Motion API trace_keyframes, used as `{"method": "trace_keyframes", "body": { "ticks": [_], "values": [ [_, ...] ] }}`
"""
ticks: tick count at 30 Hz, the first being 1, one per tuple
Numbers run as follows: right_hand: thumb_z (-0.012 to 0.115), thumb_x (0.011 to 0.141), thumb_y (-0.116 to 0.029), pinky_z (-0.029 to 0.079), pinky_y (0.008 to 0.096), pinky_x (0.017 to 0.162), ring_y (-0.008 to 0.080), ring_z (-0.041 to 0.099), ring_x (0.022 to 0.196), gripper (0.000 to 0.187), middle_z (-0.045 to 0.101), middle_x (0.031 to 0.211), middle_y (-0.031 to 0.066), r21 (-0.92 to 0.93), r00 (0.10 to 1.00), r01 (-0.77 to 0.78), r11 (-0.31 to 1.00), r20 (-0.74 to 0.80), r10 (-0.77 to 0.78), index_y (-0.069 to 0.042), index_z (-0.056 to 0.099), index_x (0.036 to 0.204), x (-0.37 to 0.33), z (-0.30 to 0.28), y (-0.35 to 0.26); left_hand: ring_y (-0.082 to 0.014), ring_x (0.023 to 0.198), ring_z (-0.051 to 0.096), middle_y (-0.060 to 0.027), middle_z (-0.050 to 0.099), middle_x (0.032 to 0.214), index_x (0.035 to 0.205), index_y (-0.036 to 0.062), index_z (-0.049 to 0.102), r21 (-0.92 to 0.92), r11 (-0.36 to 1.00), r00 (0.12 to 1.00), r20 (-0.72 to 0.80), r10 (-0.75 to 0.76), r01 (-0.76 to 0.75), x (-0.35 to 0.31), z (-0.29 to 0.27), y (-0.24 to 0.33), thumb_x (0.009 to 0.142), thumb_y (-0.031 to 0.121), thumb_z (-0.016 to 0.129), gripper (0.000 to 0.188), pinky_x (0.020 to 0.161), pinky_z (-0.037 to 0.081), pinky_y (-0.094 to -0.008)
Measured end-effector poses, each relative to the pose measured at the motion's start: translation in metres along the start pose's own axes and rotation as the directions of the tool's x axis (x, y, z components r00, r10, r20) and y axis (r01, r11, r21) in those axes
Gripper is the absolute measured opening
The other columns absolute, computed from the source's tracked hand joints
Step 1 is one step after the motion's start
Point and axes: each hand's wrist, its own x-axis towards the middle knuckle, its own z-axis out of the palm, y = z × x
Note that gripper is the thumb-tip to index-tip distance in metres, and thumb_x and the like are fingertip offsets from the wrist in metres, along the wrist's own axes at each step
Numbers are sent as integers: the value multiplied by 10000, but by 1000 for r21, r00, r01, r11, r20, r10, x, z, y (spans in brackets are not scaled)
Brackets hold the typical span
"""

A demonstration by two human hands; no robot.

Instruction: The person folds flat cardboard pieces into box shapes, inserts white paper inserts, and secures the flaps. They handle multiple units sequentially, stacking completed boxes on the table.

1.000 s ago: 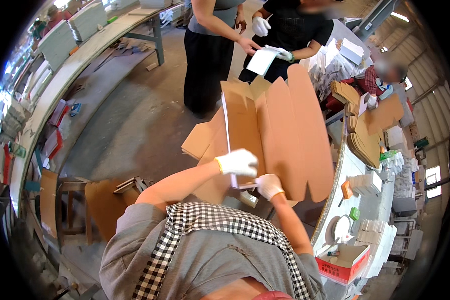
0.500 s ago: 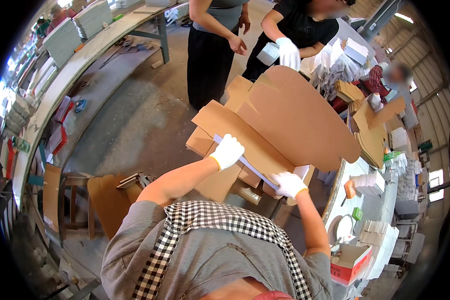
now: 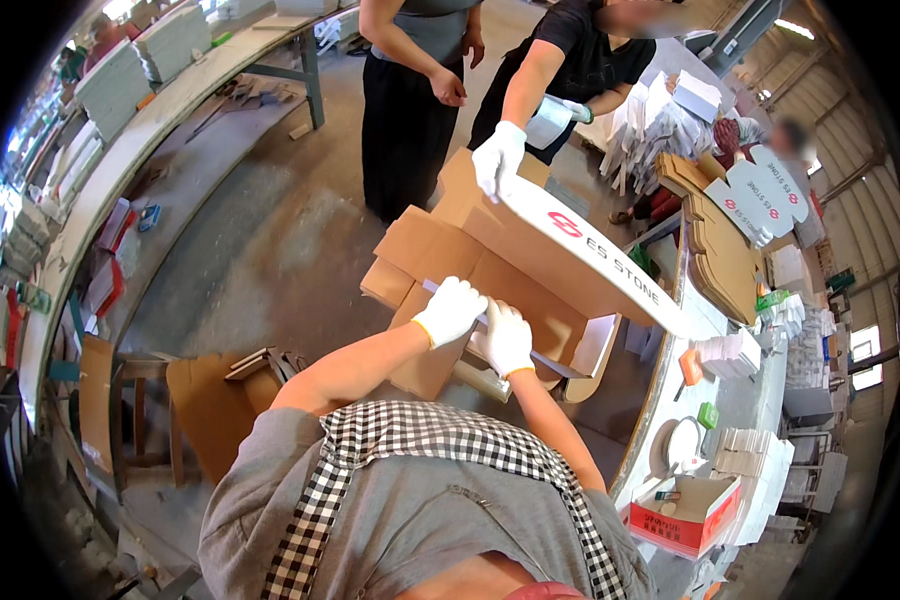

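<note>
An unfolded brown cardboard box stands in front of me with its flaps out. My left hand, in a white glove, is closed over the near edge of the box, where a narrow white strip shows. Close to its right, my gloved right hand is closed over the same edge. The large lid panel stands up on the far side, its white printed face partly visible. A co-worker's white-gloved hand grips the lid's upper left end. The co-worker's other hand holds a pale package.
On the right, a workbench carries a red and white carton, stacked white pieces and an orange-handled tool. Flat cardboard lies farther back. A second person stands beyond the box. A long curved table runs along the left.
My right hand has slid left along the box edge to beside my left. The co-worker's hand has reached onto the lid, which has tilted up. Farther right, another person's cardboard now shows its white side.
</note>
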Motion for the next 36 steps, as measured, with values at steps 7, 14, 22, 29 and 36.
{"method": "trace_keyframes", "body": {
  "ticks": [7, 14, 22, 29, 36],
  "values": [
    [614, 895, -354, 521, 488, 839, 362, 675, 964, 324, 715, 1003, 165, 151, 927, -289, 945, 291, 237, -120, 677, 1110, 8, 11, -8, -308, 785, 640, -117, 670, 771, 797, 68, 637, -235, 939, 917, -253, -308, 251, -13, -17, -12, 823, 236, 648, 170, 716, 480, -435],
    [629, 901, -311, 505, 468, 797, 355, 663, 889, 292, 695, 931, 172, -41, 973, -94, 995, 208, 100, -67, 671, 1056, 3, 61, -4, -358, 842, 637, -175, 668, 924, 899, 61, 676, -617, 695, 793, -183, -582, 368, -22, 36, -49, 810, 118, 646, 110, 767, 507, -475],
    [650, 906, -211, 509, 420, 724, 326, 654, 824, 247, 682, 948, 147, -94, 957, 44, 995, -281, -68, -58, 677, 1098, 2, 76, 1, -399, 909, 622, -187, 669, 964, 912, 13, 671, -538, 712, 664, -330, -671, 452, -39, 7, -38, 827, 148, 646, 161, 833, 504, -462],
    [668, 914, -176, 508, 385, 715, 292, 658, 846, 270, 676, 940, 141, 681, 953, -204, 703, 303, -17, -54, 659, 1154, -59, 94, -52, -248, 1009, 679, -132, 722, 1050, 1210, -35, 643, -821, -488, 353, 570, -742, 298, -44, 26, -44, 1051, 496, 371, 617, 844, 514, -383],
    [586, 957, -316, 493, 353, 932, 277, 652, 1109, 452, 672, 1203, 190, 569, 660, -640, 516, 751, -10, -44, 595, 1318, -116, 45, -20, -267, 1036, 658, -154, 646, 1196, 1338, -23, 535, -759, -650, 512, 576, -637, 46, -49, 15, -31, 977, 699, 342, 830, 948, 489, -411]
  ]
}}
